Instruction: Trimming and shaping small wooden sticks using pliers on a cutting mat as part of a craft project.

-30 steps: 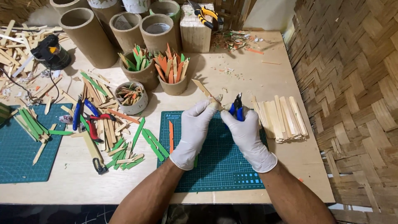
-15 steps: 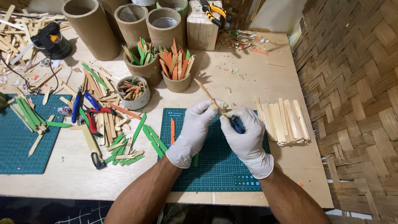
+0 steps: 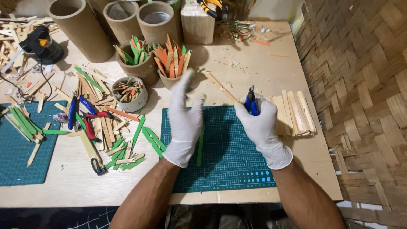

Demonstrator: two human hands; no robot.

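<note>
We see a light wooden table (image 3: 263,68) full of craft things. A green cutting mat (image 3: 229,157) lies near its front edge, and a second green mat (image 3: 19,144) lies at the left edge. Plain wooden sticks (image 3: 292,112) sit in a pile near the right edge. Tall cardboard tubes (image 3: 80,27) stand along the back edge. Two cups of orange and green sticks (image 3: 171,61) stand in front of them. Loose sticks (image 3: 110,131) lie between the mats
</note>
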